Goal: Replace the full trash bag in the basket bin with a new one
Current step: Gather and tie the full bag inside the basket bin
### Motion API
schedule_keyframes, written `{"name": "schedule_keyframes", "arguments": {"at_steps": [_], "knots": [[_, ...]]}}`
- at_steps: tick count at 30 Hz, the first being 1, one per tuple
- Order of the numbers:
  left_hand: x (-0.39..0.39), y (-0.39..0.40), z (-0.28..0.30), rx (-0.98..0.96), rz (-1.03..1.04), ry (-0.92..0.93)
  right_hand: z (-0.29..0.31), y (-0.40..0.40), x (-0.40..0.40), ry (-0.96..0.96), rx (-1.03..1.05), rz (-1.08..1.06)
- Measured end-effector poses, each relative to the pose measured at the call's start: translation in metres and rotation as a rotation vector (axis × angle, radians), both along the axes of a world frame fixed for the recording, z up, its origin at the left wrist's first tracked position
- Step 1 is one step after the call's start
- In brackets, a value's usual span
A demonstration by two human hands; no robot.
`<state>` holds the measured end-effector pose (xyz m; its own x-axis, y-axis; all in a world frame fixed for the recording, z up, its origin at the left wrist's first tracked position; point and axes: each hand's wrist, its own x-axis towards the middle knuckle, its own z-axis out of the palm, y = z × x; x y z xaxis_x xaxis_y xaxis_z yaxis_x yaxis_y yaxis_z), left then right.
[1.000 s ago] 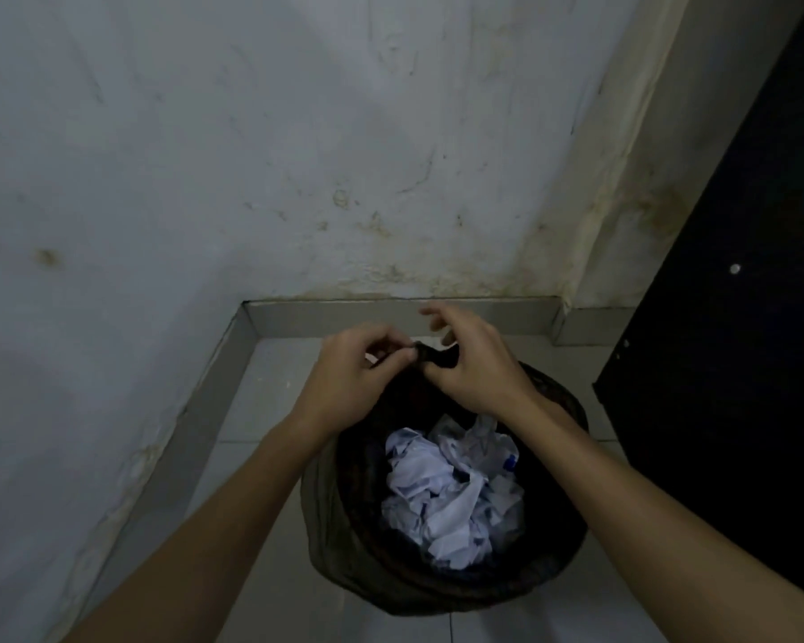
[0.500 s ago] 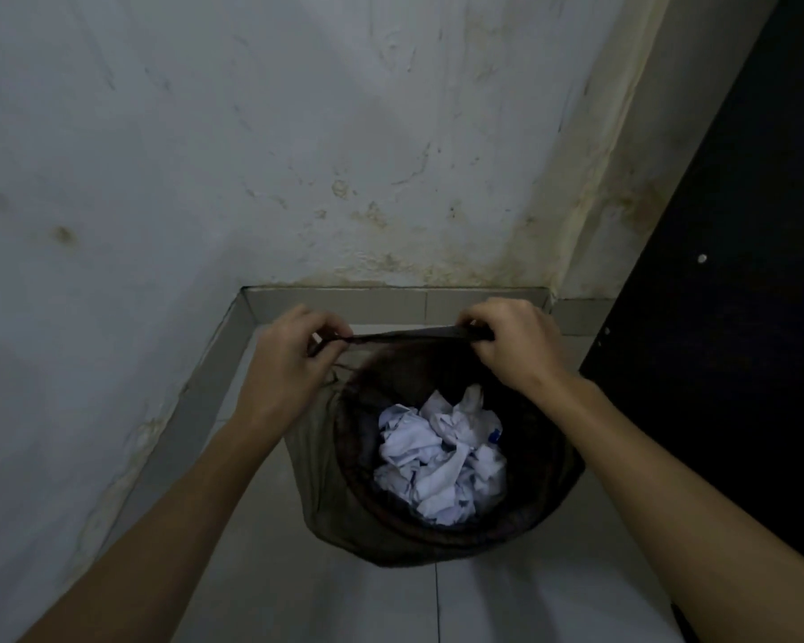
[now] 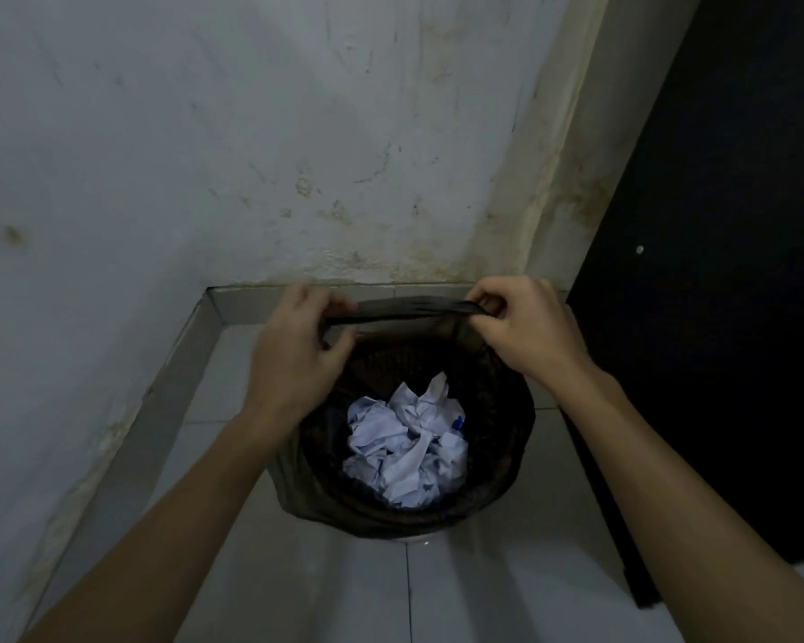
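A dark round basket bin (image 3: 516, 452) stands on the tiled floor in a corner, lined with a black trash bag (image 3: 405, 310). Crumpled white paper (image 3: 405, 443) fills the bag's middle. My left hand (image 3: 298, 350) pinches the bag's far rim at the left. My right hand (image 3: 525, 327) pinches the same rim at the right. The rim is pulled taut into a straight band between both hands, raised above the bin's far edge. The bag's skirt hangs over the bin's outside at the lower left.
A stained white wall (image 3: 251, 155) rises behind and to the left, with a grey skirting (image 3: 159, 410) along the floor. A black door or panel (image 3: 715, 271) stands close on the right. Pale floor tiles (image 3: 344, 596) lie in front of the bin.
My hands were together at the bag's far rim; they have moved apart, stretching the rim taut between them and lifting it slightly. The view has tilted a little.
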<state>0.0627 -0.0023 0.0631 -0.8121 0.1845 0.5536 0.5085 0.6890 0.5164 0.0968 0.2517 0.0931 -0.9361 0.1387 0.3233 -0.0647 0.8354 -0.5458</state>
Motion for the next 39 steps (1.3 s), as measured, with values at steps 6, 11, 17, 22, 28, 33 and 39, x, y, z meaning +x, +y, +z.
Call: {"name": "schedule_keyframes", "arguments": {"at_steps": [6,11,17,22,28,33,39], "knots": [[0.017,0.061,0.028,-0.047,-0.205,0.025,0.018,-0.002,0.003,-0.017,-0.147,0.151],[-0.005,0.078,0.049,-0.232,-0.246,-0.010,0.022,0.007,0.015,-0.008,-0.169,0.115],[-0.021,0.065,0.057,-0.141,-0.124,-0.042,0.012,0.026,0.048,-0.477,0.115,0.020],[0.009,0.078,0.053,0.034,-0.220,-0.013,0.033,0.034,0.059,-0.395,-0.356,0.011],[0.073,0.112,0.048,-0.064,-0.409,-0.346,0.058,0.031,0.066,-0.279,-0.704,0.019],[0.064,0.103,0.037,-0.140,-0.369,-0.460,0.055,0.030,0.070,-0.115,-0.615,-0.111],[0.063,0.068,0.050,0.335,-0.419,-0.581,0.044,0.028,0.079,0.007,-0.186,-0.173]]}}
